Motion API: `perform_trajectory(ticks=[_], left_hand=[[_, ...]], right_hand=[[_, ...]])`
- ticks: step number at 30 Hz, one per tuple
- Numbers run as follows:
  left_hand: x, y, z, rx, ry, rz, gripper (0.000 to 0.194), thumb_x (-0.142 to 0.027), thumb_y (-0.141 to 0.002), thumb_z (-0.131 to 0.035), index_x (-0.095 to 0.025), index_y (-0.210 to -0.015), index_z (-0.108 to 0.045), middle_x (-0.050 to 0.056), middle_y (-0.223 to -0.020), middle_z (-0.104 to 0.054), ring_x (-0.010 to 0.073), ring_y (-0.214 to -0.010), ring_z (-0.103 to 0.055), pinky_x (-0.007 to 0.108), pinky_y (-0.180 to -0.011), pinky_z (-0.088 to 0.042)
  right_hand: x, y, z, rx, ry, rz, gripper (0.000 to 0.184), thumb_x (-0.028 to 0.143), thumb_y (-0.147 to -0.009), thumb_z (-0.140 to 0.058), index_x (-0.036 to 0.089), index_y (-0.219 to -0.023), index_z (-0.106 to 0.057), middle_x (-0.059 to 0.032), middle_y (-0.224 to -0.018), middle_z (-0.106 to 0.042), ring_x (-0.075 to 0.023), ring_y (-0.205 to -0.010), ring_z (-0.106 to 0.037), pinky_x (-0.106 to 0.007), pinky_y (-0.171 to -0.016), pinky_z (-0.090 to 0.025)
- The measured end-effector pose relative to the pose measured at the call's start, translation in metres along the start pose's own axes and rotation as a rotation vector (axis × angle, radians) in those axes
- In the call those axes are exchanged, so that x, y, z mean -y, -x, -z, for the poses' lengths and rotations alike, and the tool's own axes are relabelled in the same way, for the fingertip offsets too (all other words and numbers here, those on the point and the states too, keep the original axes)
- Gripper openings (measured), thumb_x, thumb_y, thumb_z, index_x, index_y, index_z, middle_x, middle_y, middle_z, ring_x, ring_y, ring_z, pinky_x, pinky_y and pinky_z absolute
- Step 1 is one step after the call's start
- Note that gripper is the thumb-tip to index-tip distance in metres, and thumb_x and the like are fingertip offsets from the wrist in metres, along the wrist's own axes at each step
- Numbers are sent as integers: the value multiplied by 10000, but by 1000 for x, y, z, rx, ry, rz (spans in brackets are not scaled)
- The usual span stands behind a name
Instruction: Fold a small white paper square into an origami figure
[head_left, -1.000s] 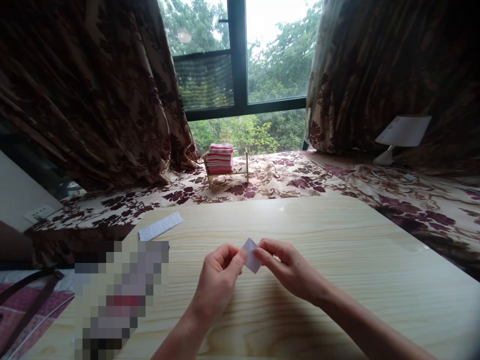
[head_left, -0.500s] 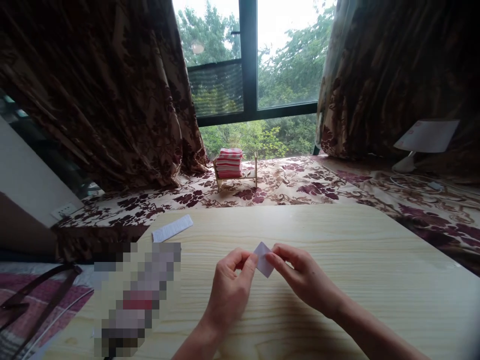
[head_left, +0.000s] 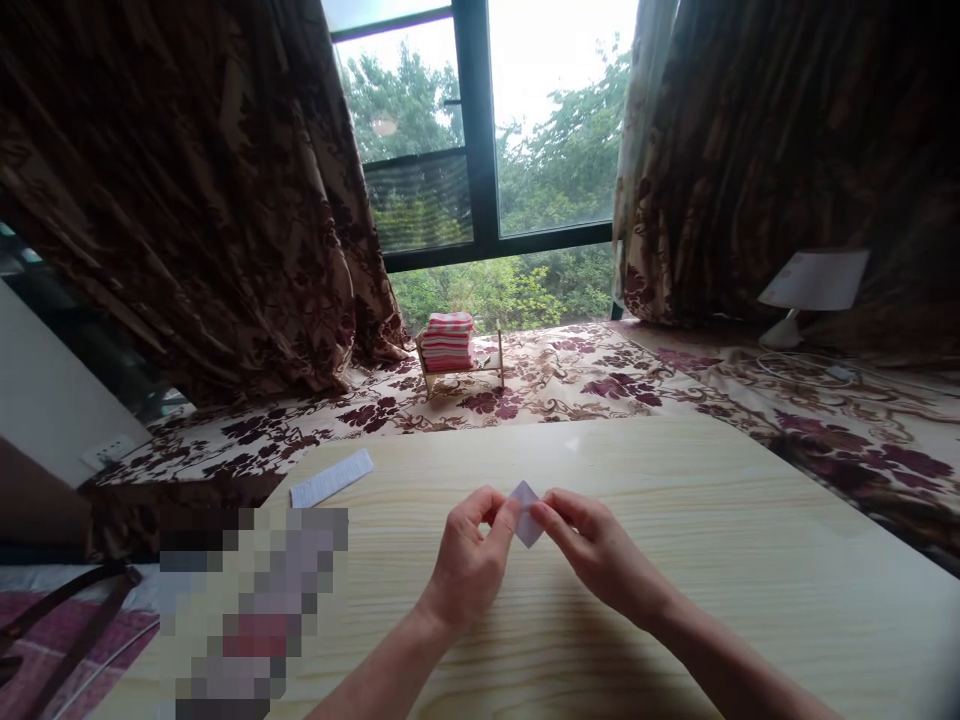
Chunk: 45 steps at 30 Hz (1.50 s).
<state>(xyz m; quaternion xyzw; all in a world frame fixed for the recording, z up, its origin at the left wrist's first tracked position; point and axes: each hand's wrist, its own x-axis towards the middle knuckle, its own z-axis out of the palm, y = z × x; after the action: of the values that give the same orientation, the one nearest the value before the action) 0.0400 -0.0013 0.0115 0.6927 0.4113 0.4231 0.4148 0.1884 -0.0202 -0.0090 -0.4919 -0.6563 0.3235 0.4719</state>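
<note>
From the middle of your bench (head_left: 750, 540), twelve o'clock points to the window (head_left: 480, 150). Leftmost, between eight and nine, is a pixelated patch (head_left: 259, 620); what it covers cannot be told. Between nine and ten, a white strip (head_left: 331, 478) lies flat by the bench's left edge, seemingly placed out of your hands' way. At eleven, on the flower-patterned cover (head_left: 570, 385) beyond the bench, striped red-and-white cloths (head_left: 448, 342) are stacked on a little stand (head_left: 491, 368), probably to raise them.

Near the centre, your left hand (head_left: 471, 550) pinches the nine o'clock corner of a small pale square (head_left: 527, 515), perhaps paper, turned as a diamond. Your right hand (head_left: 606, 545) pinches its three o'clock corner. On both hands the fingers are closed up against the thumb, with only the square between. Gripping opposite corners presumably steadies it and leaves its middle, with a faint line across, facing you.

Between one and two, a white lamp (head_left: 816, 280) stands on the cover.
</note>
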Motion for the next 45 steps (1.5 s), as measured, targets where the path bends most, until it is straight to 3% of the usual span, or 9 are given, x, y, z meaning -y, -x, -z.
perform_trajectory(ticks=[5, 9, 15, 19, 24, 30, 37, 45], left_hand=[[8, 0, 5, 24, 8, 29, 270, -324, -841, -508, -144, -649, -565, -10, -626, -510, 114, -624, -443, 223, -605, -355], [15, -2, 9, 19, 53, 69, 277, -329, -829, -528, -145, -624, -558, -24, -590, -476, 104, -592, -417, 216, -572, -340], [18, -2, 19, -13, 96, 36, 243, -321, -828, -543, -149, -661, -584, -14, -636, -534, 115, -647, -471, 212, -628, -372], [15, 2, 17, 43, 63, -6, 230, -304, -847, -526, -149, -696, -607, -2, -675, -564, 122, -681, -495, 219, -675, -383], [9, 6, 13, 60, 70, 5, 233, -287, -846, -522, -150, -677, -605, -4, -652, -550, 119, -656, -481, 216, -651, -384], [7, 7, 11, 79, 139, 32, 249, -294, -834, -543, -147, -648, -619, 2, -655, -548, 126, -669, -486, 222, -658, -391], [6, 7, 10, 103, 113, 36, 222, -296, -829, -559, -152, -714, -684, 28, -727, -625, 153, -722, -541, 241, -697, -405], [4, 10, 10, 113, 33, 5, 252, -296, -838, -537, -153, -688, -679, 17, -668, -566, 140, -671, -510, 242, -673, -393]], right_hand=[[-4, -1, 0, 5, 141, 43, 398, 407, -895, -412, 175, -573, -443, 29, -564, -399, -103, -546, -367, -232, -524, -310], [-9, -6, 9, -22, 132, 6, 384, 429, -857, -475, 164, -584, -521, 25, -559, -435, -107, -548, -390, -230, -522, -320], [-11, -10, 22, -219, 47, -138, 394, 487, -842, -470, 161, -666, -606, 18, -548, -449, -124, -544, -421, -240, -509, -328], [0, -3, 8, -64, 44, -88, 420, 472, -894, -390, 171, -650, -550, 10, -609, -470, -128, -602, -446, -245, -567, -353], [10, 4, -1, 48, -32, -52, 306, 405, -893, -439, 167, -730, -542, 3, -665, -522, -124, -627, -454, -235, -575, -369], [12, 4, 5, 35, -48, -15, 331, 403, -905, -422, 177, -673, -491, 13, -625, -475, -111, -599, -421, -222, -556, -360], [9, 2, 3, 35, -118, -94, 369, 448, -898, -405, 178, -657, -479, 15, -628, -461, -112, -607, -440, -221, -560, -383], [8, -1, 7, 22, -134, -72, 356, 422, -902, -406, 182, -647, -470, 27, -615, -443, -108, -594, -422, -216, -545, -360]])
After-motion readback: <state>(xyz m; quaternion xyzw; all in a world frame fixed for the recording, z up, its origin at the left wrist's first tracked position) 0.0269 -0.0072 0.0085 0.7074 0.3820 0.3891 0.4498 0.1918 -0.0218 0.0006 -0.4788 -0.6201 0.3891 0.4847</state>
